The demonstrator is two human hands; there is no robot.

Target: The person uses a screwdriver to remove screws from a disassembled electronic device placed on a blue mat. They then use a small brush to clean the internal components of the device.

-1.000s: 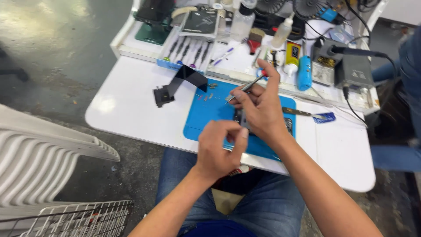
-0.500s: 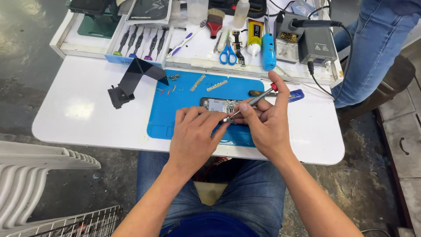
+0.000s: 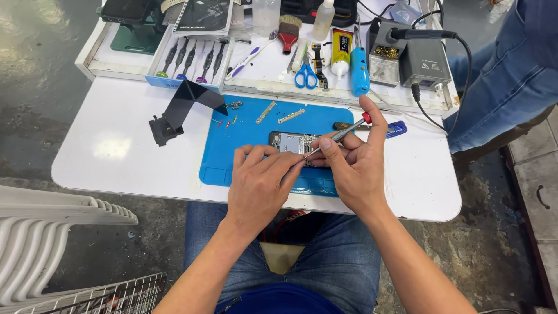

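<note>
An opened phone body (image 3: 289,141) lies on a blue work mat (image 3: 238,157) on a white table (image 3: 110,157). My left hand (image 3: 260,180) rests on the phone's near end and steadies it with the fingertips. My right hand (image 3: 351,163) grips a thin metal screwdriver (image 3: 337,135) with a red cap, forefinger on the cap, tip down on the phone's right part. Small metal strips (image 3: 266,111) and tiny screws lie on the mat beyond the phone.
A black folded stand (image 3: 181,107) sits left of the mat. A white tray (image 3: 256,70) behind holds several screwdrivers, blue scissors (image 3: 305,75), a brush, glue tubes and a soldering station (image 3: 419,57). Another person's jeans leg (image 3: 505,75) is at right. White stacked chairs (image 3: 52,232) stand at lower left.
The view has shifted so the table sits more centred. Both hands stay on the phone, with the screwdriver tip still down on it.
</note>
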